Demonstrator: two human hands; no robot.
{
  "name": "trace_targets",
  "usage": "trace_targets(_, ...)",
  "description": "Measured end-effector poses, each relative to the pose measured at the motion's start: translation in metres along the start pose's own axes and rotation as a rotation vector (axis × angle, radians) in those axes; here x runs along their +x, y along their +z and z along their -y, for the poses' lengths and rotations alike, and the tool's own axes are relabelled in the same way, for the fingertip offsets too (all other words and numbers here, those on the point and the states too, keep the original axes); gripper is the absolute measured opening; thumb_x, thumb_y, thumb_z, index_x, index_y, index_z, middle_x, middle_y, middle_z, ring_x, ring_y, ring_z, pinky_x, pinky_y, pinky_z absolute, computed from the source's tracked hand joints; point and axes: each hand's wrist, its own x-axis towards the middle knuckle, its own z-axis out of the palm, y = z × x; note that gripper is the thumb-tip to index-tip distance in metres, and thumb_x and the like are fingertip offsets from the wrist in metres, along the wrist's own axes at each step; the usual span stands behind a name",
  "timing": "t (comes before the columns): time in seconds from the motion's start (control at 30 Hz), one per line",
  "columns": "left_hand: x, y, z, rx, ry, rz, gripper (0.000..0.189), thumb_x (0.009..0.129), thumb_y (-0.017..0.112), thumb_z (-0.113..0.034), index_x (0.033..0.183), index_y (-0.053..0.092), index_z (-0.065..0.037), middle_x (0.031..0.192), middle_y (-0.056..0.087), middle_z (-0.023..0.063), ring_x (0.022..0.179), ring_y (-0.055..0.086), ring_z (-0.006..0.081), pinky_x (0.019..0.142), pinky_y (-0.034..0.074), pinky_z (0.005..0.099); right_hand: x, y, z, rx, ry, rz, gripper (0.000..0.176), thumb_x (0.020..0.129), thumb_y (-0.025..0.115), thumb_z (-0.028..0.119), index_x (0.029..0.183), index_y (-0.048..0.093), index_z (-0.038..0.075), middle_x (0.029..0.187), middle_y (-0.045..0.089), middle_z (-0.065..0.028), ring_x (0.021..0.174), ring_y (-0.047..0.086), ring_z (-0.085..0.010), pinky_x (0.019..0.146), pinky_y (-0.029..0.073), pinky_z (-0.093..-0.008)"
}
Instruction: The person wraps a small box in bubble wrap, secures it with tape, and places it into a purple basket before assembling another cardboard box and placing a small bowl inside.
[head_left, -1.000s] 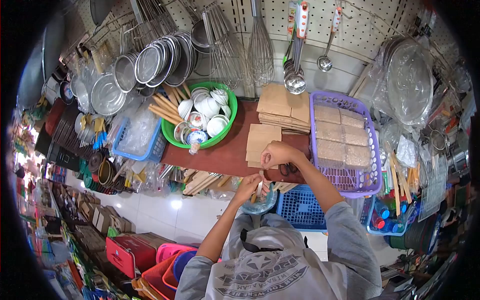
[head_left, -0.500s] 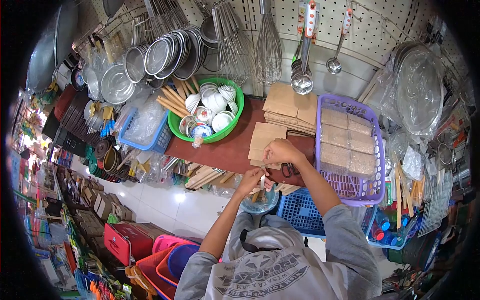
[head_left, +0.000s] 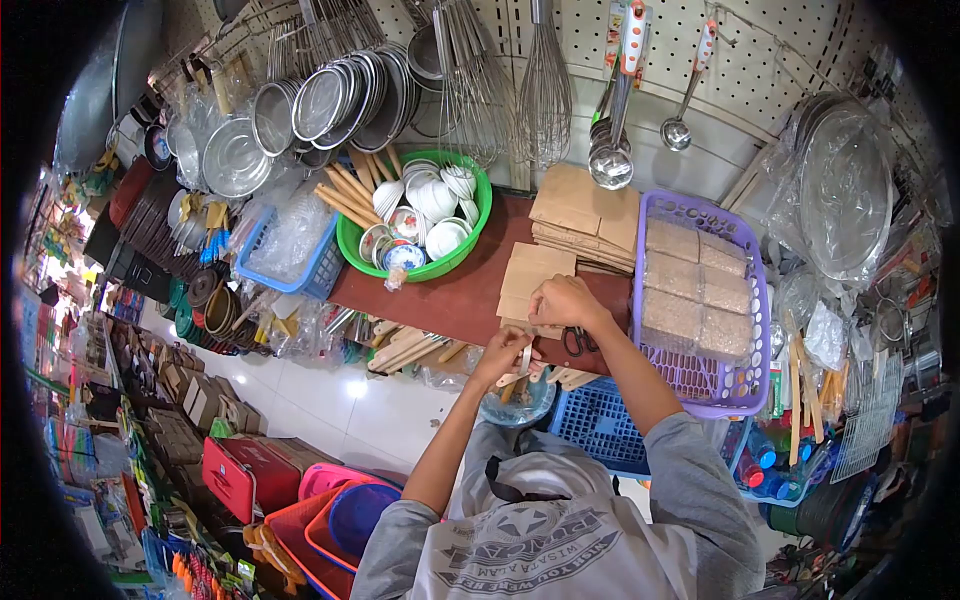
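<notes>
My left hand (head_left: 503, 356) is closed around a narrow white ring-shaped roll (head_left: 526, 360), which looks like tape, at the front edge of the red-brown tabletop (head_left: 420, 315). Just above and to its right, my right hand (head_left: 562, 303) pinches with thumb and fingers; what lies between them is too small to make out. A flat piece of brown cardboard (head_left: 530, 275) lies behind both hands. Dark-handled scissors (head_left: 577, 341) rest beside my right wrist. Farther back is a stack of folded cardboard (head_left: 580, 212).
A purple basket (head_left: 700, 403) of packed blocks stands at right. At left are a green basin (head_left: 345, 240) of bowls and spoons and a blue basket (head_left: 285, 283). Whisks (head_left: 545, 100) and ladles (head_left: 612, 165) hang above. Below are a light-blue bucket (head_left: 540, 405) and a blue crate (head_left: 600, 425).
The whole view has shifted slightly. Both hands stay at nearly the same spot, the left on the white roll and the right pinched just above it.
</notes>
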Motion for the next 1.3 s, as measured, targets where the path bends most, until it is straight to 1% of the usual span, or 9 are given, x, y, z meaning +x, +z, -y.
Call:
trace_targets(0.13, 0.000, 0.003, -0.001, -0.112, 0.006, -0.027, 0.035, 0.099, 0.059, -0.023, 0.127, 0.042, -0.010, 0.096, 0.068, 0.0109, 0.079, 0.072, 0.0238, 0.067, 0.062, 0.0375, -0.001, -0.002, 0.001, 0.007, 0.006, -0.008, 0.018, 0.067, 0.075, 0.031, 0.075, 0.077, 0.014, 0.069, 0.071, -0.0106, 0.075, 0.070, -0.0301, 0.080, 0.055, -0.0409)
trace_targets(0.23, -0.001, 0.007, -0.002, -0.123, 0.075, -0.043, 0.035, 0.099, 0.058, -0.022, 0.128, 0.041, -0.011, 0.096, 0.068, 0.0122, 0.079, 0.072, 0.0246, 0.067, 0.063, 0.0381, -0.002, -0.003, 0.002, -0.049, -0.017, -0.041, 0.020, 0.067, 0.076, 0.032, 0.075, 0.077, 0.014, 0.072, 0.072, -0.0116, 0.077, 0.070, -0.0308, 0.079, 0.055, -0.0420)
trace_targets(0.33, -0.001, 0.005, 0.000, -0.131, 0.081, -0.004, 0.035, 0.100, 0.057, -0.022, 0.129, 0.042, -0.010, 0.095, 0.068, 0.0123, 0.079, 0.072, 0.0249, 0.067, 0.063, 0.0376, -0.002, -0.004, 0.005, -0.061, 0.000, -0.022, 0.020, 0.066, 0.077, 0.032, 0.076, 0.077, 0.014, 0.076, 0.073, -0.0128, 0.080, 0.070, -0.0320, 0.080, 0.055, -0.0427)
trace_targets(0.43, -0.002, 0.004, -0.004, -0.100, 0.059, 0.009, 0.033, 0.101, 0.055, -0.024, 0.130, 0.046, -0.010, 0.093, 0.068, 0.0117, 0.078, 0.072, 0.0237, 0.068, 0.062, 0.0353, -0.001, -0.004, 0.006, -0.055, 0.022, 0.001, 0.020, 0.066, 0.078, 0.032, 0.077, 0.077, 0.014, 0.080, 0.073, -0.0134, 0.083, 0.070, -0.0327, 0.081, 0.055, -0.0431)
trace_targets(0.53, 0.002, 0.003, -0.002, -0.098, 0.062, 0.026, 0.031, 0.101, 0.054, -0.026, 0.128, 0.051, -0.010, 0.091, 0.069, 0.0105, 0.076, 0.072, 0.0215, 0.067, 0.062, 0.0330, -0.001, 0.000, 0.002, -0.086, 0.002, -0.033, 0.019, 0.067, 0.075, 0.030, 0.078, 0.078, 0.016, 0.074, 0.073, -0.0094, 0.077, 0.071, -0.0290, 0.077, 0.056, -0.0407)
trace_targets(0.63, 0.002, 0.006, -0.004, -0.130, 0.066, 0.003, 0.026, 0.100, 0.052, -0.021, 0.123, 0.054, -0.008, 0.091, 0.071, 0.0109, 0.067, 0.072, 0.0213, 0.058, 0.059, 0.0281, -0.001, 0.001, 0.001, -0.093, 0.009, -0.053, 0.019, 0.066, 0.075, 0.030, 0.078, 0.077, 0.016, 0.073, 0.072, -0.0096, 0.077, 0.071, -0.0294, 0.078, 0.056, -0.0414)
trace_targets(1.03, -0.002, 0.006, -0.008, -0.187, 0.049, 0.028, 0.028, 0.101, 0.053, -0.023, 0.123, 0.054, -0.007, 0.090, 0.069, 0.0103, 0.069, 0.073, 0.0231, 0.062, 0.061, 0.0310, 0.000, 0.002, 0.006, -0.085, 0.031, -0.060, 0.018, 0.065, 0.078, 0.029, 0.077, 0.077, 0.015, 0.073, 0.072, -0.0075, 0.078, 0.071, -0.0285, 0.078, 0.054, -0.0411)
trace_targets(1.13, -0.005, 0.007, -0.011, -0.194, 0.041, 0.019, 0.028, 0.101, 0.053, -0.024, 0.123, 0.055, -0.007, 0.091, 0.069, 0.0109, 0.070, 0.072, 0.0233, 0.063, 0.062, 0.0314, -0.001, 0.001, 0.006, -0.103, 0.014, -0.066, 0.018, 0.065, 0.077, 0.029, 0.077, 0.077, 0.016, 0.075, 0.073, -0.0073, 0.079, 0.071, -0.0285, 0.077, 0.054, -0.0405)
trace_targets(1.3, -0.001, 0.005, -0.006, -0.181, 0.025, 0.012, 0.030, 0.101, 0.055, -0.026, 0.125, 0.054, -0.008, 0.092, 0.069, 0.0110, 0.069, 0.072, 0.0228, 0.064, 0.062, 0.0315, -0.003, -0.002, 0.010, -0.068, 0.047, -0.058, 0.018, 0.064, 0.077, 0.029, 0.077, 0.077, 0.017, 0.075, 0.073, -0.0077, 0.079, 0.071, -0.0290, 0.075, 0.056, -0.0408)
